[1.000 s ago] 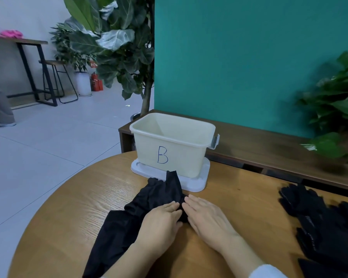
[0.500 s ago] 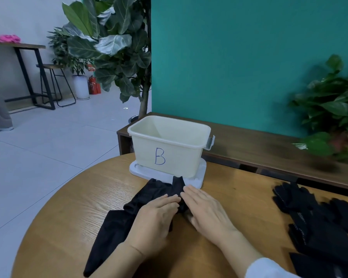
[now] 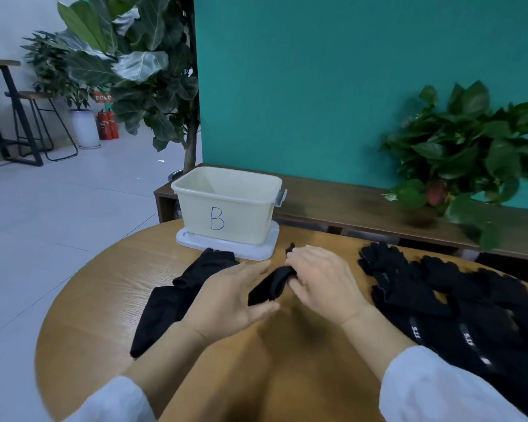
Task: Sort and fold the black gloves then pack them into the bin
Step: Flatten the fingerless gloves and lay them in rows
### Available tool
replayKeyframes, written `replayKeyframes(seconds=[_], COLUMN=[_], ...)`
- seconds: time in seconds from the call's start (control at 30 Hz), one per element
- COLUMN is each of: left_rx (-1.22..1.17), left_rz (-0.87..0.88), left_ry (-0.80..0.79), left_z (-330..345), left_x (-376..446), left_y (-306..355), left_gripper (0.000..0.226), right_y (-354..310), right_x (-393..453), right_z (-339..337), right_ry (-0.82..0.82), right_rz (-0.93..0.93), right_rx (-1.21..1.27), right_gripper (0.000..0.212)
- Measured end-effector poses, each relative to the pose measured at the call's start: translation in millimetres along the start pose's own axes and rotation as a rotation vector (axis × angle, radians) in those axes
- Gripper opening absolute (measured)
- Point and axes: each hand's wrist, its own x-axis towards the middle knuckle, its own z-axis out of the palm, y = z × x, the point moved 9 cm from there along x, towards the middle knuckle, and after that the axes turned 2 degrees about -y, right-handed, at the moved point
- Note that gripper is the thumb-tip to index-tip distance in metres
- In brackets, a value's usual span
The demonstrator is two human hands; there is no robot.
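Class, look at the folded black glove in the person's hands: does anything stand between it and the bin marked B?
Nothing visible does. The right hand grips the folded glove, with the left hand alongside; the bin stands just beyond, its top open.

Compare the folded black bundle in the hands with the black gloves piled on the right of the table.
The folded bundle is one compact roll; the glove pile is loose and spread wide.
The bundle is held between the left hand and right hand; the pile lies untouched on the table.
The bundle looks plain; the pile shows white markings and spread fingers.
Both are black fabric, and neither is in the bin.
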Motion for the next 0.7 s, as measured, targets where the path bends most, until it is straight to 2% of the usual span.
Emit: replayKeyframes(seconds=[0.07, 0.1, 0.17, 0.2, 0.23, 0.37, 0.43, 0.5, 0.57, 0.7], left_rx=[0.015, 0.038, 0.090, 0.106, 0.103, 0.064, 0.056, 0.053, 0.045, 0.091], left_rz=[0.006, 0.035, 0.133, 0.172, 0.213, 0.415, 0.431, 0.436, 0.430, 0.430], left_ry=[-0.075, -0.094, -0.075, -0.062, -0.047, -0.010, -0.073, -0.170, -0.249, -0.350], left_z=[11, 15, 18, 18, 18, 33, 50, 69, 81, 92], left_x=[6, 9, 16, 17, 17, -12, -38, -69, -95, -125], left_y=[18, 30, 54, 63, 72, 96, 97, 95, 94, 87], left_gripper=[0.079, 0.067, 0.026, 0.015, 0.013, 0.033, 0.040, 0.036, 0.037, 0.036], right_y=[8, 11, 13, 13, 13, 3, -10, -29, -49, -72], right_x=[-12, -19, -32, -40, -48, -97, -127, -157, -183, -206], right_z=[-19, -27, -41, -45, -48, -50, -44, -34, -27, -21], right_ry=[-0.016, -0.011, 0.002, 0.003, -0.003, -0.058, -0.100, -0.143, -0.142, -0.128], right_rz=[0.054, 0.069, 0.072, 0.065, 0.053, 0.023, -0.013, -0.076, -0.138, -0.168], right_rx=[-0.060, -0.074, -0.099, -0.098, -0.091, -0.110, -0.108, -0.086, -0.057, -0.014], right_gripper=[0.013, 0.014, 0.014, 0.014, 0.013, 0.016, 0.023, 0.023, 0.013, 0.022])
